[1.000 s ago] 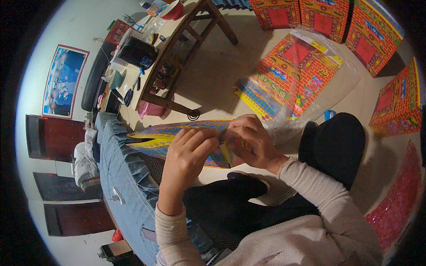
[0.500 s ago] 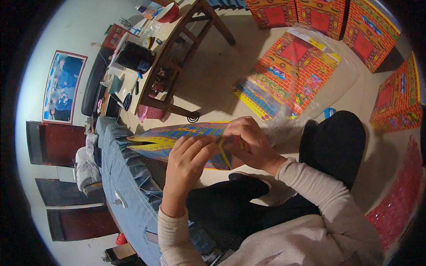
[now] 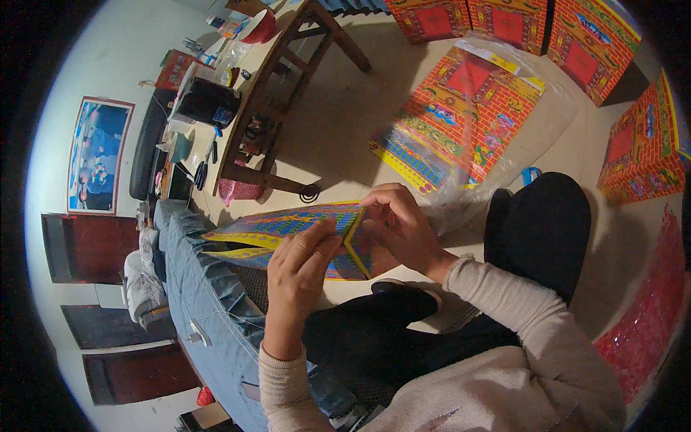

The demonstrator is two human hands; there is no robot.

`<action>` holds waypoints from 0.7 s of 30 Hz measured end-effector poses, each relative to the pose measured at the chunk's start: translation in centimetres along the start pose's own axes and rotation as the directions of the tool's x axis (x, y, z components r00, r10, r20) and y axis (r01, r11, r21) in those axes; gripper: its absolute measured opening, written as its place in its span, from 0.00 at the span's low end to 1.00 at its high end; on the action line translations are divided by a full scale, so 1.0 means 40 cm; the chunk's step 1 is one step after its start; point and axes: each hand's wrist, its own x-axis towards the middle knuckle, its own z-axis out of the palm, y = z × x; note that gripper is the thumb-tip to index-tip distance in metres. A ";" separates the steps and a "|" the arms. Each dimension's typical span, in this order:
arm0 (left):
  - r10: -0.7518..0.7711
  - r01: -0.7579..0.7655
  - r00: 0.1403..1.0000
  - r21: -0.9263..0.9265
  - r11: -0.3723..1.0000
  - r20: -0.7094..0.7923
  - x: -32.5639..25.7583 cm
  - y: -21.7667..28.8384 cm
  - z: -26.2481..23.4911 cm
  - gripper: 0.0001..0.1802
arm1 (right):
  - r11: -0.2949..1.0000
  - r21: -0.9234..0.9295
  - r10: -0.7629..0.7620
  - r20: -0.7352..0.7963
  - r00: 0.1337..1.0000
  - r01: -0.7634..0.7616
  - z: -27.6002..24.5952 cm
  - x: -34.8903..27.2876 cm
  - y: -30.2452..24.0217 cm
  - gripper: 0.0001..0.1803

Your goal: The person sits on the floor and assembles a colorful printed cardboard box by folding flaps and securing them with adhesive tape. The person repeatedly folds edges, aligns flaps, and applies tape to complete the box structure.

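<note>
A printed cardboard box [image 3: 306, 217], partly folded, lies across my lap area, with a blue patterned face and yellow edges. Its left end gapes between two yellow-bordered flaps, while a yellow-edged corner fold shows near its right end. My left hand [image 3: 299, 263] is closed, its fingertips pinching at the box near that fold. On the right end, my right hand [image 3: 403, 227] grips the edge with curled fingers and thumb. The left hand covers part of the box's lower side.
Flat printed cardboard sheets [image 3: 461, 115] lie in clear plastic on the floor ahead. Several brick-patterned boxes [image 3: 594, 47] stand at the far right. A wooden table [image 3: 248, 169] holds clutter at left, beside a blue-covered bed [image 3: 209, 302]. Red plastic wrap [image 3: 640, 324] lies at right.
My left hand has drawn slightly back and its fingers have closed more tightly. The right hand has shifted a little up and left along the box's edge. The view has tilted slightly.
</note>
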 end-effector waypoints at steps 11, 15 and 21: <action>0.127 -0.140 0.983 0.096 0.985 0.132 0.033 0.010 -0.034 0.16 | 0.972 0.172 0.153 0.056 0.987 -0.160 -0.002 0.011 0.031 0.12; 0.134 -0.154 0.973 0.097 0.983 0.191 0.046 0.025 -0.053 0.18 | 0.945 0.236 0.213 0.073 0.974 -0.225 0.000 0.021 0.044 0.10; 0.161 -0.197 0.948 0.110 0.974 0.274 0.052 0.026 -0.061 0.20 | 0.947 0.211 0.227 0.101 0.969 -0.244 -0.009 0.039 0.061 0.06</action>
